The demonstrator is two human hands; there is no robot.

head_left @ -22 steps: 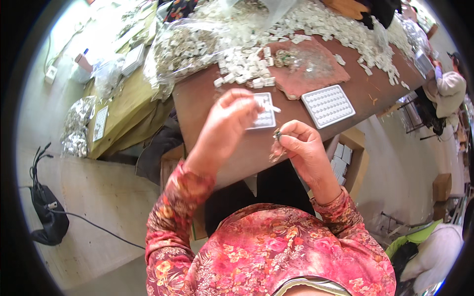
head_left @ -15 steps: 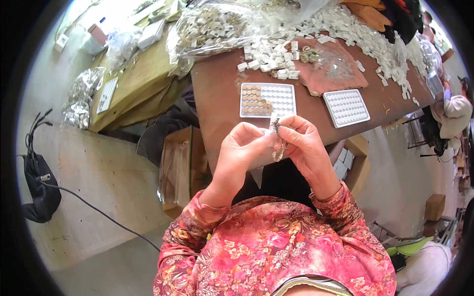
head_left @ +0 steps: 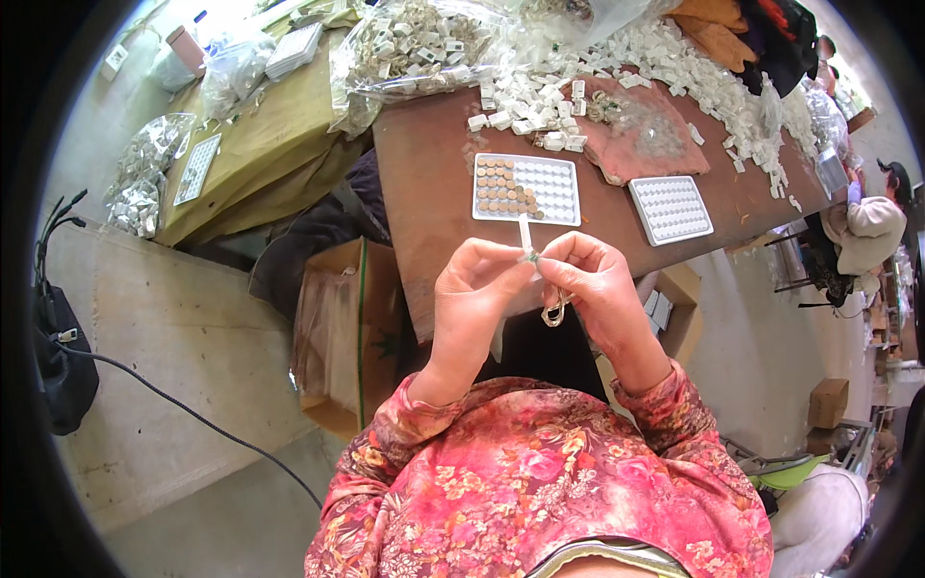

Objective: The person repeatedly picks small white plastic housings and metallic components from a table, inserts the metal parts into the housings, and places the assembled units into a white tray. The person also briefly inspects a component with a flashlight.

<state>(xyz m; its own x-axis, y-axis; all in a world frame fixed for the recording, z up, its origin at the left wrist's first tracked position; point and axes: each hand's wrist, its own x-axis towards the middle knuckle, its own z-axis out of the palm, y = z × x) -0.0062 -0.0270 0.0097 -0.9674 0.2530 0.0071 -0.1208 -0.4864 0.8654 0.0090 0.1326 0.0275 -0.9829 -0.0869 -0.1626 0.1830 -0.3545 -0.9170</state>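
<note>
Two hands (head_left: pixel 535 279) together, pinching small white strip (head_left: pixel 525 234) | near tray (head_left: pixel 559 190) partly filled (brown discs (head_left: pixel 501 186)) | far tray (head_left: pixel 672 209) empty

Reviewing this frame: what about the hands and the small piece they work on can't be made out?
- Small white piece, head view: its lower end is hidden between the fingertips of the left hand and right hand; too small to identify.
- Pale loop under the right hand: blurred, material unclear.
- Brown discs in the white tray: too small to tell apart.
</note>
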